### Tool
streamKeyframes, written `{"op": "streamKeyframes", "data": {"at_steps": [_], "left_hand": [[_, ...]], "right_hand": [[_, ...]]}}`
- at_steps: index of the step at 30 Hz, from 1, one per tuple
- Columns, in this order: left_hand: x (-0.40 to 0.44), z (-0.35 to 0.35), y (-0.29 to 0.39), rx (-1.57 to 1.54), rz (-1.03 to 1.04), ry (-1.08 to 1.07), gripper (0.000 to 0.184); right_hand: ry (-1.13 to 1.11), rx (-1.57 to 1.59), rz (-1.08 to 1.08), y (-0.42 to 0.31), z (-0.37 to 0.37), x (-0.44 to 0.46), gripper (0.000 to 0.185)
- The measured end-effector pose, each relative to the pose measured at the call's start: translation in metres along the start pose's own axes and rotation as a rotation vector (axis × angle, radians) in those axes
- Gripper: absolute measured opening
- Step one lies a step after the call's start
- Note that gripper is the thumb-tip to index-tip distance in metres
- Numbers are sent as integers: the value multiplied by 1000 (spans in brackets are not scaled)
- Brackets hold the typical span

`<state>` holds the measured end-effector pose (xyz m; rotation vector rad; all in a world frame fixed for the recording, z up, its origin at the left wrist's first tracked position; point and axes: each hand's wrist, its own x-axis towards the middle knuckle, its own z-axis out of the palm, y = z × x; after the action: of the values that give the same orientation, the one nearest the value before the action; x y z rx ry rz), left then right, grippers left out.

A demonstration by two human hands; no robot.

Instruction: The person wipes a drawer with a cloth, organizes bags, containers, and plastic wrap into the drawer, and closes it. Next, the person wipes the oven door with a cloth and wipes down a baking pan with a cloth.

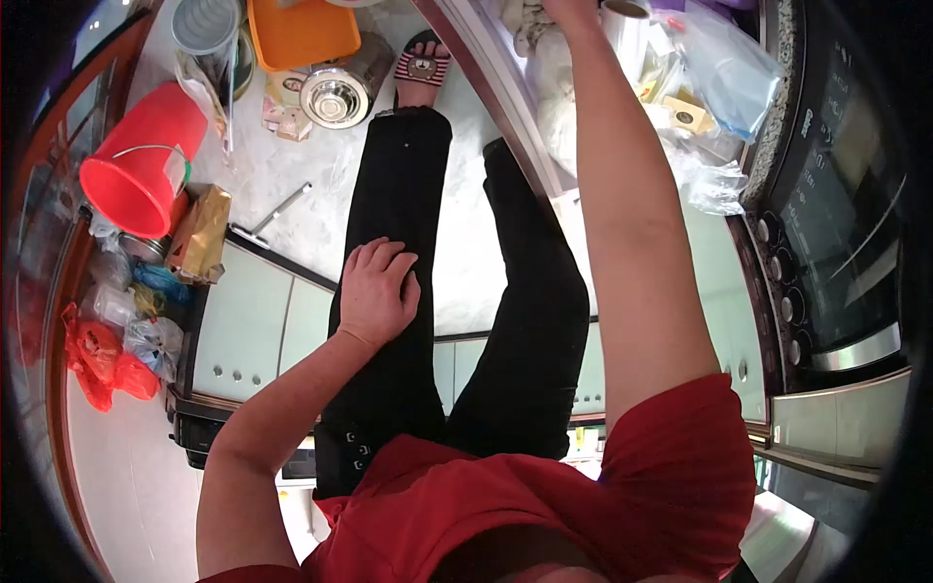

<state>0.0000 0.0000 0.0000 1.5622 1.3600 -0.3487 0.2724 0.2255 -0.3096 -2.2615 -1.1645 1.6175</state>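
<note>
My left hand [377,291] rests on the thigh of my black trousers [394,185], palm down, its fingers slightly bent and holding nothing. My right arm stretches up to the top edge of the view, among plastic bags and packages inside an open drawer or cabinet. Of my right hand [570,8] only the part near the wrist shows; its fingers are cut off by the frame. Close to it lie a pale crumpled cloth or bag [530,21] and a roll [625,21]. A clear plastic bag [724,73] is farther right.
A red bucket [146,160], an orange basin [303,31], a metal pot [335,97] and a gold box [201,236] stand at the left. Several bags [112,364] lie below the bucket. A black appliance [836,214] is at the right. The drawer edge [505,97] passes beside my legs.
</note>
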Motion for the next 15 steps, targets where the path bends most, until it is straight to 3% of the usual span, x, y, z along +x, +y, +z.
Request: {"op": "streamKeyframes", "data": {"at_steps": [2, 5, 7, 9, 10, 13, 15], "left_hand": [[3, -3, 3, -3, -3, 6, 23], [1, 0, 2, 16, 4, 19, 23], [2, 0, 2, 21, -2, 23, 21], [2, 0, 1, 26, 1, 18, 21], [2, 0, 1, 27, 3, 18, 21], [0, 3, 0, 23, 4, 7, 22], [1, 3, 1, 25, -3, 10, 22]], "right_hand": [[7, -308, 99, -6, 10, -12, 65], [-320, -683, -273, -16, 28, -51, 61], [-84, -697, -988, 37, 49, -16, 61], [-17, -771, -1363, 60, 59, 14, 58], [-92, -800, -1342, 64, 59, 21, 56], [-439, -779, -787, 43, 57, 18, 50], [-495, -743, -672, 35, 58, 24, 46]]}}
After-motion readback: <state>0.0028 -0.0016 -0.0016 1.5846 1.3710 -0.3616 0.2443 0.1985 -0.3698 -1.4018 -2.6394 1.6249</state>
